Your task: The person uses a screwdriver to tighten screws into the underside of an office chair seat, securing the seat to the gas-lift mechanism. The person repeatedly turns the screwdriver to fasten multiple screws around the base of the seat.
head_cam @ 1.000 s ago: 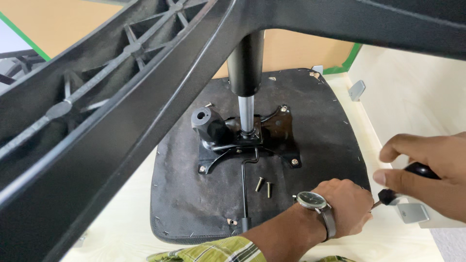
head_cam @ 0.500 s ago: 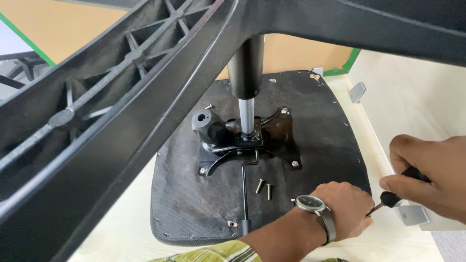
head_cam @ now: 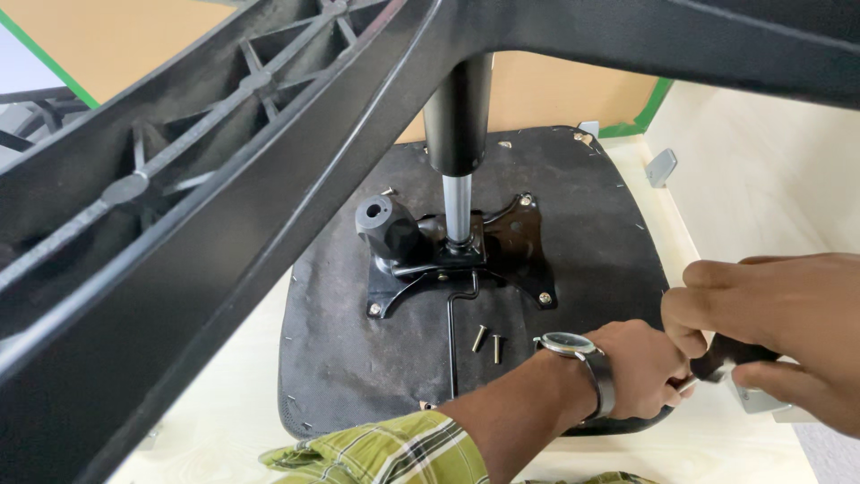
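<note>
A black chair seat [head_cam: 340, 358] lies upside down on a pale board. A black metal mechanism plate [head_cam: 515, 242] with a round knob [head_cam: 381, 220] sits on it. My left hand [head_cam: 636, 367], wearing a wristwatch, is curled into a fist at the seat's near right edge. My right hand [head_cam: 788, 314] grips the black handle of a screwdriver [head_cam: 721, 358]. The screwdriver's short shaft runs into the left fist, and its tip is hidden there. Two loose screws [head_cam: 486, 341] lie on the seat just left of my left wrist.
The gas cylinder [head_cam: 457, 116] rises from the plate to the black ribbed chair base [head_cam: 179, 224], which fills the top and left foreground. A thin lever rod [head_cam: 454, 341] runs toward me. Grey metal brackets lie at right [head_cam: 757, 399] and far right [head_cam: 661, 166].
My right hand has moved left and closed in on my left fist, so less of the screwdriver shaft shows. The left hand stays at the seat edge.
</note>
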